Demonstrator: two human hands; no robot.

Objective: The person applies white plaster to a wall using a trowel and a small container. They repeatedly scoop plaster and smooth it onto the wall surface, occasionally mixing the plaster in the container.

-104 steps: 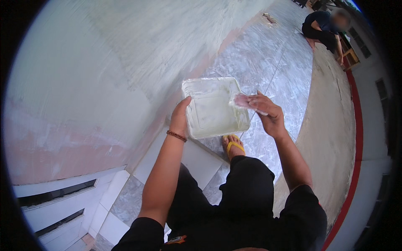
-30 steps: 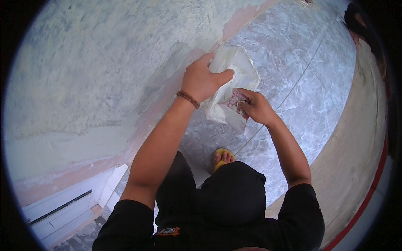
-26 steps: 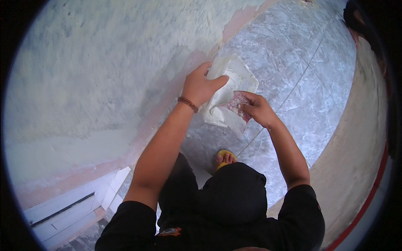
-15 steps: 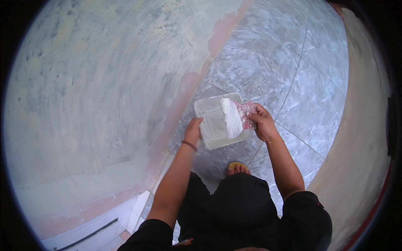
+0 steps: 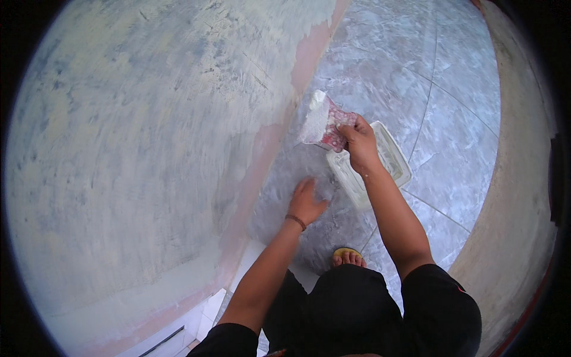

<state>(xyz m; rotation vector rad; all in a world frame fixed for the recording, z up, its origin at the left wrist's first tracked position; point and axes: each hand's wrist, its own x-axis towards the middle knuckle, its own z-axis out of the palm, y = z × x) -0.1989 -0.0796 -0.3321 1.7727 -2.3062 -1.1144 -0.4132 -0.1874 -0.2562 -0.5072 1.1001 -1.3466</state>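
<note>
My right hand pinches a flat putty spreader, pinkish and speckled, its broad far-left edge loaded with thick white paste. Beneath that hand and wrist is a whitish rectangular plastic tub, smeared with paste inside; the forearm covers its middle. My left hand, a dark bracelet at the wrist, holds nothing. Its fingers are apart, slightly blurred, over the tiles just left of the tub and not touching it.
A patchy grey-and-cream plastered wall fills the left, with a pinkish strip along its foot. Grey marbled tiles cover the floor. Another plain wall curves along the right. My foot in a yellow sandal shows below.
My left hand has let go of the tub, which now sits farther right and turned. My right hand has lifted the spreader up and away from it, toward the wall side.
</note>
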